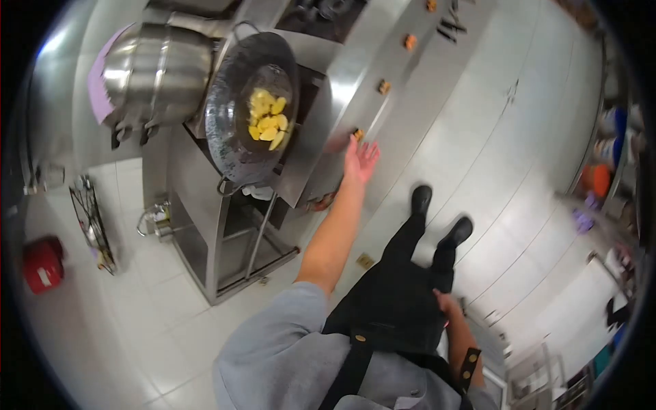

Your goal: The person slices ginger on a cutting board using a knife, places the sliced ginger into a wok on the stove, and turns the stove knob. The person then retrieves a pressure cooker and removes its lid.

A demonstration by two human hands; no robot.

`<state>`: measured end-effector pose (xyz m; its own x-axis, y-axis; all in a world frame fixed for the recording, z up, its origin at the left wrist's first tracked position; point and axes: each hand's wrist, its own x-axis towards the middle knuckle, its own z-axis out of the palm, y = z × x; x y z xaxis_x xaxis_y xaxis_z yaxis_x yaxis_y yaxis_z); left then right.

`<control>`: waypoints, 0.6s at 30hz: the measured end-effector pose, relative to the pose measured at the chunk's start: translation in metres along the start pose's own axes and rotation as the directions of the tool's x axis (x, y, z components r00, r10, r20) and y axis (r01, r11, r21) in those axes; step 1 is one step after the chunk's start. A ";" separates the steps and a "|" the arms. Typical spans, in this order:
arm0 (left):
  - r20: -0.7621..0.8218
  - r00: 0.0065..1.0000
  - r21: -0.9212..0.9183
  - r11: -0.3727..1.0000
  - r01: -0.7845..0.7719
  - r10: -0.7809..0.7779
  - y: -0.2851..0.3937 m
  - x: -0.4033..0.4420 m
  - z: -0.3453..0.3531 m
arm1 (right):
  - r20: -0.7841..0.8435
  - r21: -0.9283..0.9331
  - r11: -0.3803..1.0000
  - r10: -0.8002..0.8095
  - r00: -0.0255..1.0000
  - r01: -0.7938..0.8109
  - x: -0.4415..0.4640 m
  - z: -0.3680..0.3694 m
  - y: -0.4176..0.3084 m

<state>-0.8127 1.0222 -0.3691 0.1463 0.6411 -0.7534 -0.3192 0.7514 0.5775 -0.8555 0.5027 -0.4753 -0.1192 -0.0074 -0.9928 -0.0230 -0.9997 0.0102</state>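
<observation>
My left hand (363,158) reaches to the stove's front panel with its fingers apart. Its thumb side is at an orange-brown stove knob (358,134), touching it or nearly so. On the burner beside that panel sits a large dark wok (229,130), tilted in this view. Yellow chunks of food (268,117) lie in liquid at its bottom. My right hand (447,302) hangs low by the edge of my black apron (389,311). Its fingers look curled, and what they hold, if anything, is hidden.
A big steel pot (160,74) with a lilac cloth (101,82) stands beyond the wok. More knobs (384,87) line the steel panel (410,72). On the tiled floor at left are a red container (43,265) and a metal rack (92,222). Shelves with containers (610,130) stand at right.
</observation>
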 end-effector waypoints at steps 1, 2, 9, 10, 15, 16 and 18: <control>0.094 0.995 -0.036 0.999 0.028 -0.024 0.001 -0.003 -0.007 | 0.032 0.100 0.992 0.075 0.997 -0.078 -0.002 -0.001 -0.006; 0.246 0.967 0.166 0.986 0.025 -0.066 0.000 -0.005 -0.024 | 0.022 0.132 0.991 -0.004 1.000 0.001 -0.002 -0.003 -0.010; 0.650 0.406 0.734 -0.393 -0.554 0.642 0.167 -0.181 0.028 | -0.111 0.124 0.990 -0.058 0.992 0.072 0.008 0.007 -0.007; 0.651 0.336 0.746 -0.492 -0.449 0.681 0.201 -0.169 0.035 | -0.108 0.121 0.980 -0.148 0.983 0.161 0.024 0.004 -0.004; 0.714 0.606 0.617 -0.724 -0.310 0.349 0.265 -0.092 0.006 | -0.151 0.043 0.993 -0.098 0.984 0.106 -0.007 -0.017 -0.027; 0.653 0.690 0.651 -0.698 -0.299 0.313 0.264 -0.089 0.006 | -0.127 0.071 0.995 -0.054 0.990 0.063 0.000 -0.015 -0.023; 0.644 0.709 0.641 -0.708 -0.297 0.286 0.259 -0.084 0.007 | -0.094 0.099 0.995 -0.004 0.996 0.014 -0.010 -0.019 -0.035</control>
<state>-0.9010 1.1644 -0.1543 0.6156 0.7703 -0.1664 0.7828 -0.6220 0.0163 -0.8348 0.5372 -0.4677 -0.0258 -0.0052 -0.9997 -0.1226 -0.9924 0.0083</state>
